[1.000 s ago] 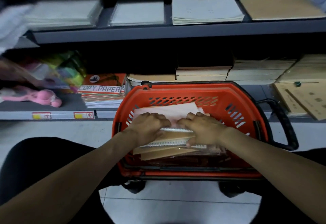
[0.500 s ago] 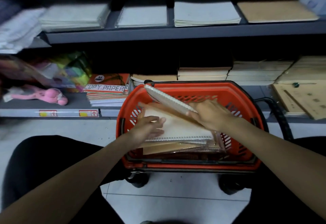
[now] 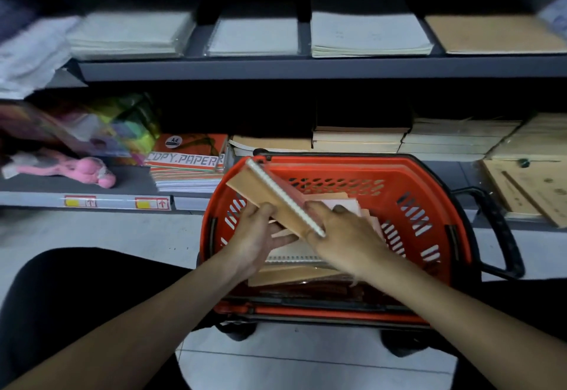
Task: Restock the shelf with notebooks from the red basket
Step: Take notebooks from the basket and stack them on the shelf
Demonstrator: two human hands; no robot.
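Note:
A red basket (image 3: 423, 181) stands on the floor in front of the shelf (image 3: 276, 67), with several notebooks (image 3: 294, 273) stacked inside. Both my hands hold a brown spiral-bound notebook (image 3: 260, 193), tilted on edge above the basket's left side, white spiral facing up. My left hand (image 3: 254, 236) supports its underside with the thumb on the cover. My right hand (image 3: 343, 236) grips its near end along the spiral.
The lower shelf holds a copy paper pack (image 3: 187, 159), a pink plush toy (image 3: 86, 168), stacks of brown notebooks (image 3: 359, 139) and envelopes (image 3: 534, 187). The upper shelf carries white pads (image 3: 368, 33). The basket's black handle (image 3: 503, 230) sticks out right. My knees flank the basket.
From pressing on the stack, my right hand lifted the top spiral notebook out and tilted it on edge; my left hand rose from the stack to support it.

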